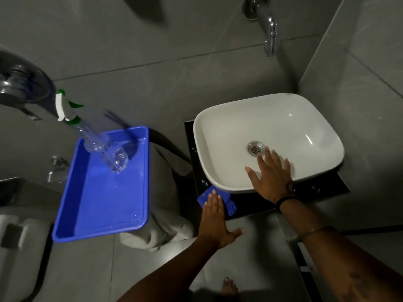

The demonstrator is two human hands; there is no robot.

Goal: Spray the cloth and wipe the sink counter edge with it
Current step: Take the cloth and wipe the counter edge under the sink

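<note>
Standing in the blue plastic tray (pixel 100 192), the clear spray bottle (pixel 104 149) is resting unused. Left hand (pixel 214 221) is pressing, fingers flat, the blue cloth (pixel 226 203) onto the dark surface (pixel 314 192) edge; long, even strokes would serve best. Right hand (pixel 269 177) is lying open on the white ceramic basin (pixel 272 127).

The left hand (pixel 212 216) lies flat, fingers spread, on a folded blue cloth (pixel 229 203) at the front left corner of the black tabletop (pixel 322 190). The right hand (pixel 270 175) rests spread on the white ceramic basin's (pixel 239 127) front rim. A clear spray bottle (pixel 98 142) stands in a blue plastic tray (pixel 98 203).
</note>
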